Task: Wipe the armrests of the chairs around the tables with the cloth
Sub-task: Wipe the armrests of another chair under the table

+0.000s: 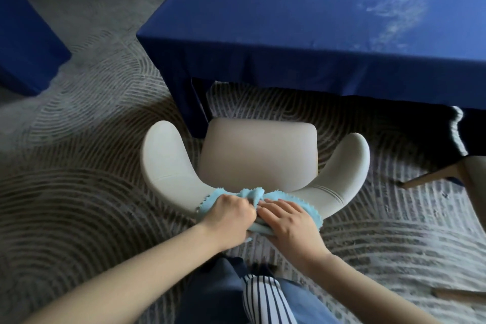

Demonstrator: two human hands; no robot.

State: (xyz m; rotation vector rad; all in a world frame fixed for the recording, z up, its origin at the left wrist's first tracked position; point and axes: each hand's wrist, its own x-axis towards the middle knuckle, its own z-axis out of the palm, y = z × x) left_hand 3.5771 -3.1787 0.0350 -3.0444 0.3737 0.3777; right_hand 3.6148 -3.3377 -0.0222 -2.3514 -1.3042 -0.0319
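Closest to the viewer, below both hands, is the person's dark blue and striped clothing [252, 294], with two bare forearms reaching forward from it. The left hand [226, 216] has its fingers curled into a light blue cloth [252, 194] and bunches it up. Touching it on the right, the right hand [286, 221] lies flat on the same cloth with its fingers straight. The cloth sits under both hands, on the top of the curved back of a cream chair [331, 194]. Beyond the left hand, the left-side armrest [163, 155] sweeps forward; beyond the right hand, the right-side armrest [347, 163] does the same. Between them, just past the hands, is the beige seat [259, 155]. Further on stands a table [315, 34] draped in dark blue fabric, with pale smudges far to the right. Well to the left of the hands is a second blue table [23, 42]. To the right, a wooden leg [426, 180] shows. A grey carpet [79, 192] with curved lines lies under everything.
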